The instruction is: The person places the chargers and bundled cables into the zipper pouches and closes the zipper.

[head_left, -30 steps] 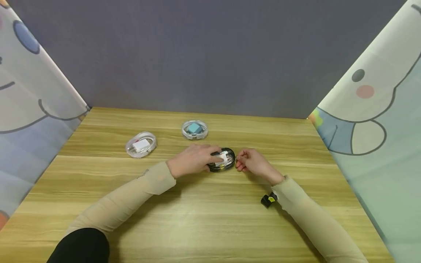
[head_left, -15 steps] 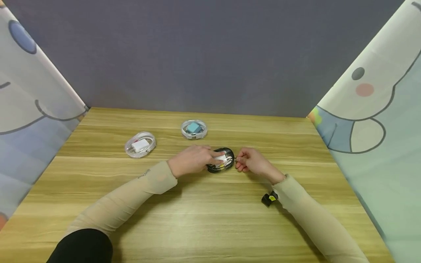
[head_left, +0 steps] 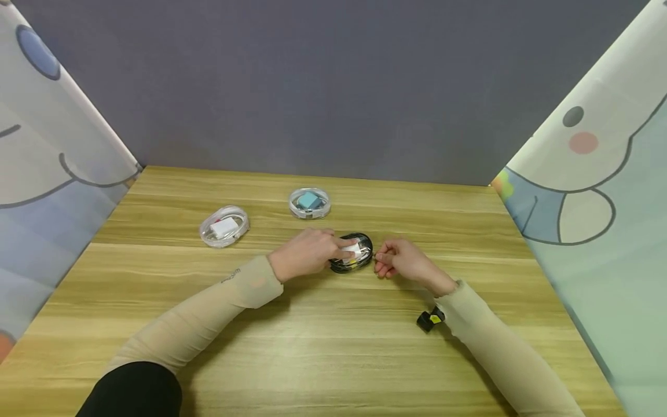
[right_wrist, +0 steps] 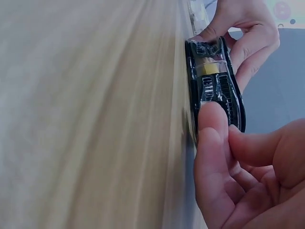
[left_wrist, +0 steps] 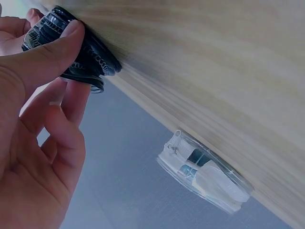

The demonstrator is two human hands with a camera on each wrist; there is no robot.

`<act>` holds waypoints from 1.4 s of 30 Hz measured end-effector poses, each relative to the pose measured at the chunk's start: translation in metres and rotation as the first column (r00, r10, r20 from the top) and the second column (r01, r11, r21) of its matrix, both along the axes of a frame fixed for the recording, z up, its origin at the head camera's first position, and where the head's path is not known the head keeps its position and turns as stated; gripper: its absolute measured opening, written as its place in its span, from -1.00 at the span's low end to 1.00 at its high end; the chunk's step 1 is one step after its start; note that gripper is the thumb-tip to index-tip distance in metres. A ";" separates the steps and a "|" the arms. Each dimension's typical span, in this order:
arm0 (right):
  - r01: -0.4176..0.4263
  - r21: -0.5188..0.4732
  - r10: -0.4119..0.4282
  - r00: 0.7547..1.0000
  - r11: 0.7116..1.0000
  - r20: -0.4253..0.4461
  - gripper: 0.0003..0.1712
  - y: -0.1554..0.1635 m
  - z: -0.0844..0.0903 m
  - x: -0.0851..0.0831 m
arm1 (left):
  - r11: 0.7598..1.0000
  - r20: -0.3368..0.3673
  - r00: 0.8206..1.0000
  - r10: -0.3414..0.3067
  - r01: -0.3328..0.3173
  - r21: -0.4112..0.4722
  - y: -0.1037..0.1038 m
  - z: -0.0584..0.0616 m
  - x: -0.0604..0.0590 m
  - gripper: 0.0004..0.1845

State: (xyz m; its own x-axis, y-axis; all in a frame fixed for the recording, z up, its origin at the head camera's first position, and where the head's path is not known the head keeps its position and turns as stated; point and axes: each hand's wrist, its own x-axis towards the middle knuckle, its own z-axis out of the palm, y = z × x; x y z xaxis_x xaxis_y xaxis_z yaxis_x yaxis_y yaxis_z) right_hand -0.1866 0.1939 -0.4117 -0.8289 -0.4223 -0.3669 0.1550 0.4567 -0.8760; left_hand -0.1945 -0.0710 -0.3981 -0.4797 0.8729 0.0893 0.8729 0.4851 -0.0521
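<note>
A black round case (head_left: 353, 253) with a white charger and coiled cable inside lies mid-table. My left hand (head_left: 333, 250) holds it from the left, fingers over its top and thumb (left_wrist: 57, 52) against its rim. My right hand (head_left: 379, 259) pinches the case's right edge between thumb (right_wrist: 212, 129) and forefinger. In the right wrist view the black case (right_wrist: 214, 86) stands edge-on against the wood, with the left hand's fingers (right_wrist: 243, 33) curled over its far end. In the left wrist view the black case (left_wrist: 90, 59) shows under my thumb.
A clear round case with a white charger (head_left: 224, 227) lies at the back left of the wooden table (head_left: 323, 347). Another clear case holding a blue charger (head_left: 309, 203) sits behind the hands, also seen as a clear case (left_wrist: 205, 174). Cartoon-printed screens flank both table sides.
</note>
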 end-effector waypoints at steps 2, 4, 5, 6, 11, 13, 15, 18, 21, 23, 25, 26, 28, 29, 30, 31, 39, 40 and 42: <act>-0.002 -0.008 0.002 1.000 1.000 0.017 -0.85 0.001 0.000 0.002 | 1.000 0.005 1.000 0.003 -0.003 0.004 0.001 0.000 0.000 -0.39; -0.021 -0.017 0.021 0.999 1.000 0.028 -0.84 0.001 0.000 0.004 | 1.000 0.014 1.000 0.008 -0.008 0.009 0.001 0.001 0.000 -0.39; -0.031 -0.022 0.031 0.999 0.999 0.035 -0.84 0.001 0.000 0.005 | 1.000 0.017 1.000 0.011 -0.012 0.013 0.001 0.000 0.000 -0.39; -0.036 -0.027 0.037 0.998 0.999 0.041 -0.84 0.001 0.000 0.005 | 1.000 0.021 1.000 0.014 -0.014 0.016 0.001 0.000 0.000 -0.39; -0.044 -0.047 0.047 0.997 0.998 0.062 -0.86 -0.001 -0.002 0.009 | 0.999 0.020 1.000 0.016 -0.017 0.027 0.002 0.000 0.001 -0.38; -0.044 -0.051 0.047 0.997 0.998 0.060 -0.85 -0.001 -0.002 0.009 | 1.000 0.028 0.999 0.020 -0.020 0.020 0.002 0.001 0.001 -0.39; -0.050 -0.056 0.053 0.997 0.997 0.057 -0.84 -0.001 -0.002 0.009 | 1.000 0.035 0.999 0.022 -0.022 0.012 0.001 0.002 0.000 -0.39; -0.053 -0.061 0.056 0.997 0.997 0.056 -0.82 0.000 -0.001 0.009 | 1.000 0.030 0.999 0.019 -0.018 -0.004 0.001 0.002 0.001 -0.38; -0.049 -0.060 0.052 0.997 0.997 0.055 -0.80 0.001 -0.001 0.009 | 1.000 0.005 1.000 0.005 -0.005 -0.012 0.002 0.003 0.003 -0.39; -0.046 -0.054 0.049 0.997 0.997 0.055 -0.79 0.002 -0.002 0.009 | 1.000 -0.009 1.000 0.000 -0.001 -0.025 0.003 0.004 0.005 -0.41; -0.045 -0.047 0.047 0.998 0.998 0.052 -0.78 0.003 -0.003 0.008 | 0.999 -0.010 1.000 0.007 -0.007 -0.042 0.004 0.005 0.008 -0.46; -0.045 -0.045 0.048 0.998 0.998 0.051 -0.78 0.003 -0.003 0.008 | 0.999 -0.012 1.000 0.013 -0.014 -0.051 0.004 0.005 0.009 -0.47; -0.044 -0.041 0.046 0.998 0.998 0.046 -0.77 0.005 -0.004 0.008 | 0.998 -0.008 1.000 0.029 -0.029 -0.063 0.006 0.005 0.010 -0.47; -0.040 -0.040 0.042 0.998 0.998 0.043 -0.77 0.006 -0.004 0.007 | 0.997 -0.004 0.999 0.036 -0.036 -0.065 0.006 0.005 0.011 -0.47; -0.033 -0.041 0.035 0.999 0.999 0.041 -0.77 0.008 -0.003 0.007 | 0.997 -0.002 0.999 0.043 -0.043 -0.066 0.007 0.005 0.011 -0.47; -0.027 -0.042 0.029 0.999 0.999 0.035 -0.76 0.009 -0.003 0.007 | 0.997 0.000 0.999 0.050 -0.050 -0.067 0.008 0.005 0.011 -0.47; 0.006 -0.078 -0.004 0.999 0.997 0.034 -0.76 0.019 0.001 0.009 | 0.997 -0.003 0.998 0.069 -0.069 -0.038 0.015 0.004 -0.005 -0.52; 0.006 -0.082 -0.004 0.999 0.997 0.034 -0.76 0.020 0.001 0.009 | 0.996 0.010 0.997 0.078 -0.078 -0.032 0.017 0.003 -0.008 -0.52; 0.009 -0.086 -0.006 0.999 0.996 0.034 -0.75 0.021 0.001 0.009 | 0.995 0.034 0.995 0.097 -0.096 -0.025 0.020 0.001 -0.015 -0.52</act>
